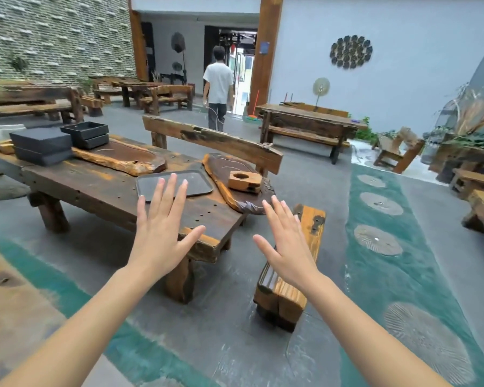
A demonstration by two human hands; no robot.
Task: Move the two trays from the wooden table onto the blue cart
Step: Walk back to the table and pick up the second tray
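The desk (95, 188) is a long, rough plank slab with a backed bench behind it and a low bench (291, 263) off its near right corner. Toward the far left end sit stacked dark boxes (41, 146); along the back edge lies a long wooden slab (123, 160), and at the right end another carved slab (235, 188) overhangs the edge, carrying a small wood block (245, 181). Between the two slabs, near the front edge, lies a flat grey tray (179, 185), empty. A second tray I cannot pick out for certain, and no blue cart is in view. The left hand (158, 230) hovers spread over the tray's near edge, its grip released, holding nothing; the right hand (284, 247) hangs open too, off the desk's right corner above the low bench. The likely trouble: the tray's right end sits just beside the overhanging slab, so lifting it carelessly could knock that slab or the block off the edge. The tray's low rim also offers little purchase, so a one-sided grasp may let it tip.
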